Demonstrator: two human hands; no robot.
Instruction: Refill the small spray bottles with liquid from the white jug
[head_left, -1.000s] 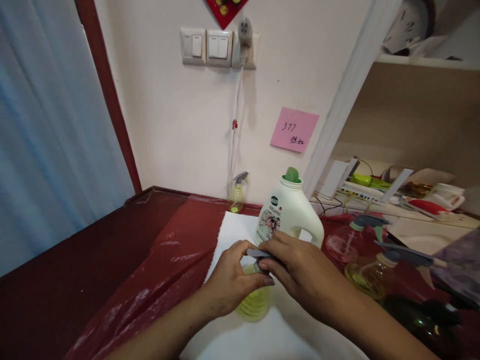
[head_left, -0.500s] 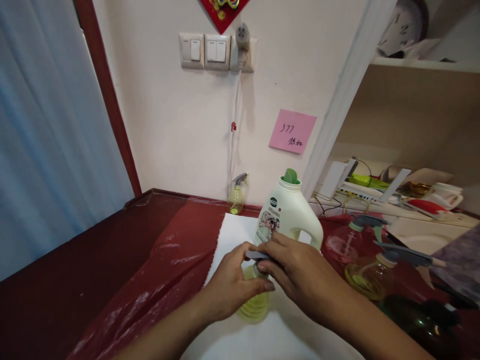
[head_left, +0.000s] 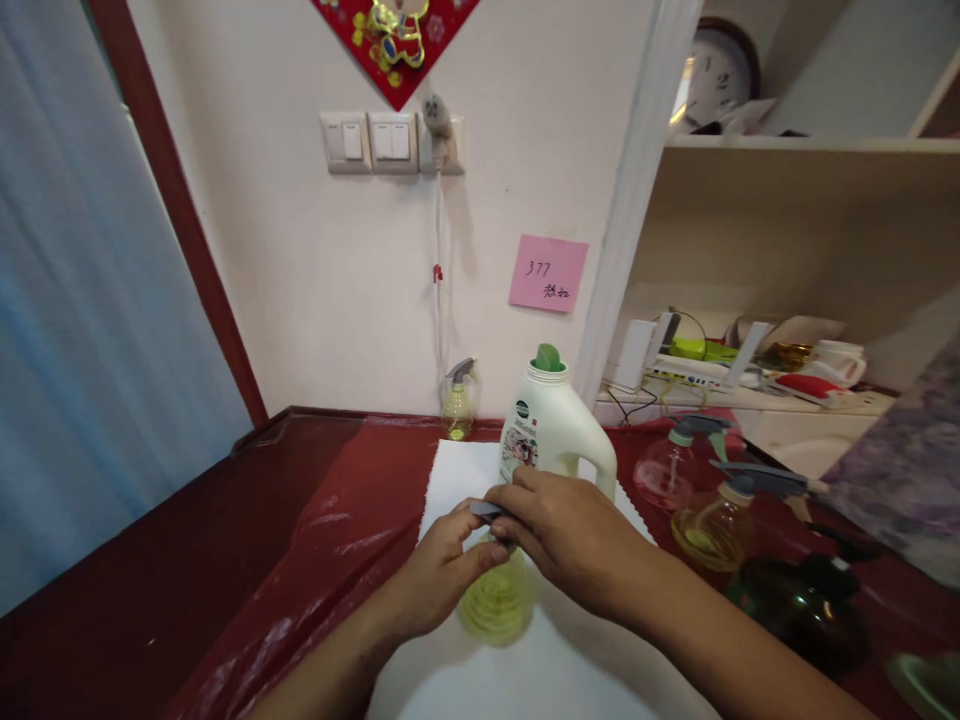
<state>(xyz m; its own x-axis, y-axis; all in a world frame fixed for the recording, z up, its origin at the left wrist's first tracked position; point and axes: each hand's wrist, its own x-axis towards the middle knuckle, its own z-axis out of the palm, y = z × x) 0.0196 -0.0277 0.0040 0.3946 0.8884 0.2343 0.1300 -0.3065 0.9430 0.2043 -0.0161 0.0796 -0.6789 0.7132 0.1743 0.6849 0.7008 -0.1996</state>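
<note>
A round, ribbed, yellowish-green clear spray bottle [head_left: 496,607] stands on a white sheet [head_left: 600,660] in front of me. My left hand [head_left: 429,575] is closed about its neck, the thumb lying across the front. From above, my right hand [head_left: 581,535] grips the bottle's grey spray head [head_left: 486,510], which pokes out to the left between both hands. Most of the head and neck is hidden by my fingers. Just behind my hands is a pale green jug [head_left: 559,415] with a handle, a green piece sitting in its open mouth.
Against the wall stands a small yellow spray bottle [head_left: 457,410]. To the right are a pink spray bottle [head_left: 667,475], an amber one [head_left: 712,530] and a dark bottle [head_left: 799,605]. A red plastic cover [head_left: 360,500] lies on the table. Shelves hold a white router [head_left: 686,372].
The view has shifted, bringing more of the wall decoration and shelves into sight. Both hands stay on the spray bottle; my left hand sits higher, uncovering more of the bottle's body.
</note>
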